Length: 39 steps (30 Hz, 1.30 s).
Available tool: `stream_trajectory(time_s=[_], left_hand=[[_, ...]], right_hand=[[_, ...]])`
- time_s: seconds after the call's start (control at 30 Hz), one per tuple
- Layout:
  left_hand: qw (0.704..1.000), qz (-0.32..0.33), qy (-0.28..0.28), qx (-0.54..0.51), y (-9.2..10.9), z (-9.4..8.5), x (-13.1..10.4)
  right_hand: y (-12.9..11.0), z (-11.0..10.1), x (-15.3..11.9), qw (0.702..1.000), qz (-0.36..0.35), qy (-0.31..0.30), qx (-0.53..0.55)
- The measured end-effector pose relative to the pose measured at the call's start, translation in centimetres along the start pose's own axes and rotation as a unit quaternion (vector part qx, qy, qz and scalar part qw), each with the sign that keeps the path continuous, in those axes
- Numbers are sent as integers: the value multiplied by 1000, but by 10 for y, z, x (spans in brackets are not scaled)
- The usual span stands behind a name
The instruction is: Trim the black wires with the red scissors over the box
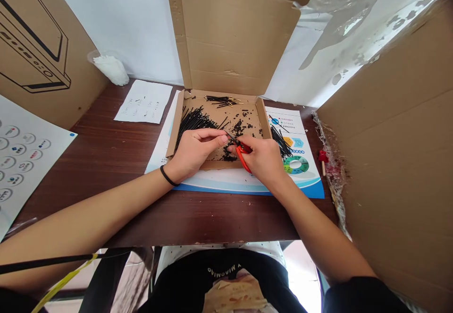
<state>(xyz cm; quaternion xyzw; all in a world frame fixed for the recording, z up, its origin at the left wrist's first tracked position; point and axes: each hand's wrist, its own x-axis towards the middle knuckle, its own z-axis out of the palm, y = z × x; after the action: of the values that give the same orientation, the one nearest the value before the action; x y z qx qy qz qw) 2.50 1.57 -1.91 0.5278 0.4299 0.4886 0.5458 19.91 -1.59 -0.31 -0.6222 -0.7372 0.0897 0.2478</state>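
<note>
My right hand [264, 158] is closed on red-handled scissors [243, 158], whose dark blades point up and left toward my left fingertips. My left hand [197, 150] is pinched at the blade tips; what it holds is too small to make out. Both hands are over the front of an open cardboard box [173, 131]. Inside the box, a large pile of thin black sticks [195, 119] lies at the left. A smaller bundle with gold-coloured tips [222, 101] lies at the back, and short black bits [238, 126] are scattered in the middle and right.
More black sticks [281, 142] lie right of the box on a printed sheet [304, 181]. A handwritten paper [143, 101] and a white roll in a clear cup [112, 70] are at the back left. Cardboard panels flank both sides. A red-headed item [322, 157] is at right.
</note>
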Motion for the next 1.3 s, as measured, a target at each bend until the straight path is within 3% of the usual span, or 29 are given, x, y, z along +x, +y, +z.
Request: stream_trajectory(time_s=[0.43,1.0,1.3], left_hand=[[997,-39,-32,-62,-2,-1,1],[993,-72,-42,-86,7,2,2],[999,35,-38,12,2,-2,1]], right_hand=[[1,-3,2,991,20,14,134],[1,-4,2,986,39,-15,160],[-1,-5,1,986,38,-7,163]])
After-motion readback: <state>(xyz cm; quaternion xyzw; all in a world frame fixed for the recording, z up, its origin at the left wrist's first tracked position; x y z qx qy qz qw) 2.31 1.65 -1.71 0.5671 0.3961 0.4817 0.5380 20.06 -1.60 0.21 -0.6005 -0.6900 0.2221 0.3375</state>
